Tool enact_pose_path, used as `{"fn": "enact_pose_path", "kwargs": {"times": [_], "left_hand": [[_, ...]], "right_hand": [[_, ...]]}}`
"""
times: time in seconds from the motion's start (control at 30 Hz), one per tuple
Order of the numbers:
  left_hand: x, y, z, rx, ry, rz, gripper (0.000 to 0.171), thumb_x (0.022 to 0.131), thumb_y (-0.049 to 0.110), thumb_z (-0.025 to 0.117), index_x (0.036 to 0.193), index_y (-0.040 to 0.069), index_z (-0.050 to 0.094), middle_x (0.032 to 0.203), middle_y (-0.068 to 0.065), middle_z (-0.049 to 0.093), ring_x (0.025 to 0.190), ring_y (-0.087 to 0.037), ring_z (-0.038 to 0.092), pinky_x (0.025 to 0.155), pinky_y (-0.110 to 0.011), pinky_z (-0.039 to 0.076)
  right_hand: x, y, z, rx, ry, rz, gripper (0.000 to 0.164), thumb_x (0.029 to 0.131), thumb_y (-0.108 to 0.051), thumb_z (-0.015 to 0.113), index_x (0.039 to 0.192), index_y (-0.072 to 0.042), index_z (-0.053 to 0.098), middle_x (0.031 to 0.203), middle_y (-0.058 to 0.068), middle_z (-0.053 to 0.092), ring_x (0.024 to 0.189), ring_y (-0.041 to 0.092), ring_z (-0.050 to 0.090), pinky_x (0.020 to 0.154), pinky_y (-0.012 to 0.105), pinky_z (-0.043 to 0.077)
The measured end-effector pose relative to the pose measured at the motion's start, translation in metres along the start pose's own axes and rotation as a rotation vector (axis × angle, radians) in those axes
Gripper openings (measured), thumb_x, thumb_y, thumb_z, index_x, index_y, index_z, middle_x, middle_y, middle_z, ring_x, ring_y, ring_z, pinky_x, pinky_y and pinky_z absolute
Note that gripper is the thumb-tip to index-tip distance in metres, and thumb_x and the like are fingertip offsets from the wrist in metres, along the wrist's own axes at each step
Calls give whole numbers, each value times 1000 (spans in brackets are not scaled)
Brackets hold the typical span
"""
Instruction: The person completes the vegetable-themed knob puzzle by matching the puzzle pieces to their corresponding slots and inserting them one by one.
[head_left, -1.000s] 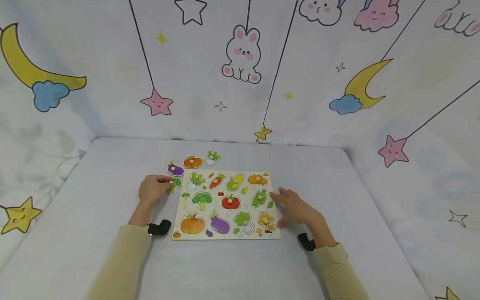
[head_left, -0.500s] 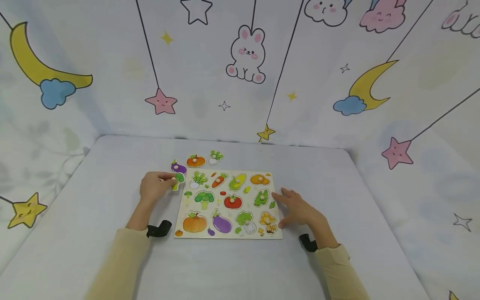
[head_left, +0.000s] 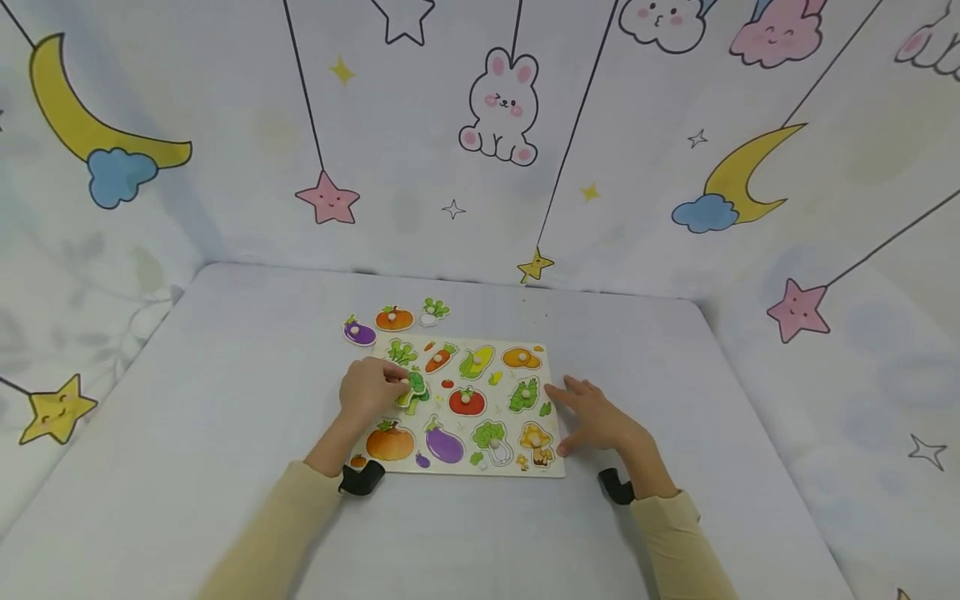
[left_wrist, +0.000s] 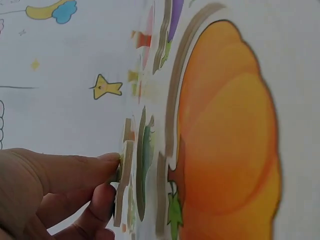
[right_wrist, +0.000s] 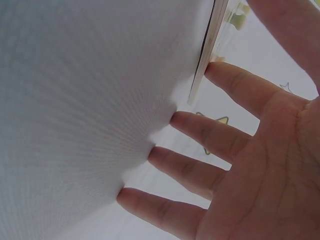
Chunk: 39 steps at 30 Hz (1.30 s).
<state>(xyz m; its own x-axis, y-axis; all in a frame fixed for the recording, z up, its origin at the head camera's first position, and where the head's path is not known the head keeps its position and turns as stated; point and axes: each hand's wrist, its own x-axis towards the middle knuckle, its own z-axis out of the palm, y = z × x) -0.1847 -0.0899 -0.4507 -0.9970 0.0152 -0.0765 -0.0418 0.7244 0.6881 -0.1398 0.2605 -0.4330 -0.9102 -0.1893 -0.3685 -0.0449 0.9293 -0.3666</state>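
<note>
My left hand (head_left: pixel 369 387) pinches the broccoli puzzle piece (head_left: pixel 416 383) over the printed broccoli on the wooden puzzle board (head_left: pixel 435 464). In the left wrist view the piece (left_wrist: pixel 123 187) appears edge-on, with thumb and fingertips at its back; whether it touches the board I cannot tell. The large pumpkin picture (left_wrist: pixel 227 135) fills the near side there. My right hand (head_left: pixel 600 417) rests at the board's right edge. In the right wrist view its fingers (right_wrist: pixel 235 85) are spread and straight, one fingertip touching the board's edge and the others pressing the white cloth.
Beyond the board's far left corner lie an eggplant piece (head_left: pixel 360 332), a pumpkin piece (head_left: pixel 394 318) and a white radish piece (head_left: pixel 433 312). Several knobbed pieces, among them the tomato (head_left: pixel 467 402) and corn (head_left: pixel 476 362), sit on the board. A patterned backdrop stands behind the table.
My left hand has carried the broccoli piece from beside the board's left edge rightward over the printed broccoli. The right hand has stayed at the right edge. The head view has shifted slightly.
</note>
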Motion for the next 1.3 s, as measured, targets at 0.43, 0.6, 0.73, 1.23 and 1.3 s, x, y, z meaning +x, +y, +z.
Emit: {"fn": "enact_pose_path", "kwargs": {"times": [0.43,0.6,0.73,1.23,1.3], "left_hand": [[-7,9,8,105,19,46,8,81,13,75,86,8,78,67,-1,65,74,-23,53,61,-29,38],[-9,5,9,88,-15,47,14,80,17,77,91,8,76,66,-1,59,69,-20,48,58,-26,33],[5,-3,0,41,23,13,25,84,21,75,104,7,72,75,-5,64,68,-21,53,55,-26,37],[79,-47,-30,64,154,-181,28,92,21,62,113,3,69,112,-19,70,102,-40,62,84,-48,46],[82,-50,-31,80,148,-195,27,93,21,59,111,3,69,113,-19,69,103,-40,61,88,-51,44]], "right_hand": [[0,-3,-3,1,2,-7,99,65,-22,90,150,-15,41,160,23,22,147,50,13,112,69,23],[-1,1,2,-6,-6,7,99,64,-22,91,150,-15,41,160,23,22,146,51,14,112,69,25],[-2,4,3,-23,6,-2,99,64,-23,91,150,-15,41,159,23,24,146,51,15,111,69,26],[-4,3,0,3,-1,-3,99,65,-24,90,150,-16,41,160,22,22,147,50,14,112,69,23],[-4,1,0,3,5,-10,98,65,-23,90,150,-15,41,160,23,23,146,50,14,112,69,23]]}}
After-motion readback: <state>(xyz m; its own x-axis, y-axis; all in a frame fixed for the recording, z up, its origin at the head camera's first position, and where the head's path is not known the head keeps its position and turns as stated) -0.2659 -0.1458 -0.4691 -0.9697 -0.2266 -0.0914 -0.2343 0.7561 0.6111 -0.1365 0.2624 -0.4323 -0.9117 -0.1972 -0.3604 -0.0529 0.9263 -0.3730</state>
